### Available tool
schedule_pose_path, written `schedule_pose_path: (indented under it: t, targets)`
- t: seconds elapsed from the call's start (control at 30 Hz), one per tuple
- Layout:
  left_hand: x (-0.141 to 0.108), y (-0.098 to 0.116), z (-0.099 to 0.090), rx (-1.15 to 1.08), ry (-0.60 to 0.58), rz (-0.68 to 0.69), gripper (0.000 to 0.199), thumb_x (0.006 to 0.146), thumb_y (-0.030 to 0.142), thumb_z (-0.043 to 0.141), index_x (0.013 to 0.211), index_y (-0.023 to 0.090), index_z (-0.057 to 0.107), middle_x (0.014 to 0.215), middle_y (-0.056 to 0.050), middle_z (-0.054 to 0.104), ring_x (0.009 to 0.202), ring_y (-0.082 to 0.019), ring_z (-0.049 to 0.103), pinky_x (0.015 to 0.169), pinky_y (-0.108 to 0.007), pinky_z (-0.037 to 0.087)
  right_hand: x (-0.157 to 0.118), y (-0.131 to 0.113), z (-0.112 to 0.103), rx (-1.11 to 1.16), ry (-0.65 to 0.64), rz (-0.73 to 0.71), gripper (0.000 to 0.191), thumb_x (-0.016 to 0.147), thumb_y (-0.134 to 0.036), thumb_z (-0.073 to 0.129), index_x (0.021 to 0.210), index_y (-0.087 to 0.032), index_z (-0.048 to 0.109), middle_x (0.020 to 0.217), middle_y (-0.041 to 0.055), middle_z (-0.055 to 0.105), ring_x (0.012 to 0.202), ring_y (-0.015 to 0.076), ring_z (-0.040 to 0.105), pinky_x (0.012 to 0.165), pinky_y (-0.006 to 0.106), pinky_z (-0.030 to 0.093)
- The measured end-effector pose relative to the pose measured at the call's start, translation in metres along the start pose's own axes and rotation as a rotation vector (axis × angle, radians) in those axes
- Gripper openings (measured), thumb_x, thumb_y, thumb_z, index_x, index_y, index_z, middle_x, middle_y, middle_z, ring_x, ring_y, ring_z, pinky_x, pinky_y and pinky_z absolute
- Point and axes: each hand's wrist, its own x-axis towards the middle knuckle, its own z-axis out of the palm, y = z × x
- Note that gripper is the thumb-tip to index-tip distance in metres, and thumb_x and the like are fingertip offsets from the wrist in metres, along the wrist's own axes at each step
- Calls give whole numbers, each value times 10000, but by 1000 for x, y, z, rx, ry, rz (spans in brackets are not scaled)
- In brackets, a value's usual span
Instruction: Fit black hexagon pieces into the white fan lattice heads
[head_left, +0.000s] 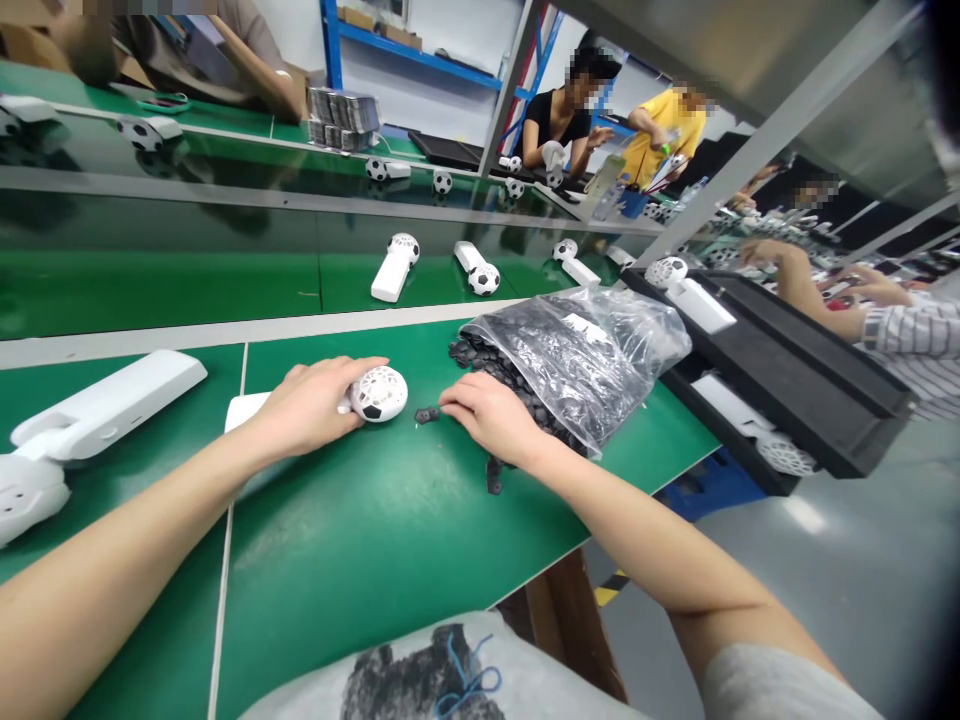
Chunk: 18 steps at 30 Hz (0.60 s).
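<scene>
My left hand [311,405] is closed around a white device whose round head [380,394] has black soccer-ball patches; its white handle shows behind the wrist. A small black piece [427,414] sits just right of that head, at the fingertips of my right hand [484,412]. Those fingers are pressed together, and whether they grip the piece is too small to tell. Beside my right hand lies a clear plastic bag [592,345], its mouth open and many black pieces spilling out. Another black piece [493,476] rests below the right wrist.
At the left lies a larger white device [112,405] on the green table [322,580]. Soccer-ball devices [395,268] stand on the green strip beyond. Black trays [787,370] are at the right, near another person's hands. More people work across the table.
</scene>
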Motion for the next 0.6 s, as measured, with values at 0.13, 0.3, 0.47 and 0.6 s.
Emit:
schedule_pose_path:
  t: [0.13, 0.3, 0.47, 0.6]
  targets:
    - [-1, 0, 0, 27, -17, -26, 604, 748, 379, 484, 1329, 297, 340, 1233, -57, 526, 1091, -287, 483, 864, -381, 378, 10, -13, 8, -77, -106, -92, 169, 870, -278, 510, 891, -184, 649, 861, 52, 607, 831, 174, 494, 708, 279, 395]
    - [-3, 3, -1, 46, -19, -2, 603, 743, 265, 463, 1331, 312, 339, 1193, -56, 545, 1058, -270, 493, 832, -374, 376, 16, -20, 14, -348, -202, -254, 194, 889, -162, 426, 873, -126, 616, 798, 89, 582, 765, 200, 461, 651, 315, 370]
    - [-4, 6, -1, 78, -1, 35, 632, 713, 108, 391, 1315, 298, 374, 1165, -42, 574, 1032, -254, 500, 846, -384, 359, 11, -18, 8, -320, -176, -169, 192, 852, -72, 426, 957, -116, 581, 833, 98, 576, 807, 207, 473, 671, 308, 382]
    - [-4, 4, 1, 28, -8, 51, 661, 697, 198, 478, 1336, 287, 336, 1191, -50, 556, 1065, -273, 478, 895, -405, 336, 4, -21, 2, 130, -46, 13, 111, 866, -138, 468, 903, -160, 570, 803, 30, 592, 749, 140, 519, 680, 256, 406]
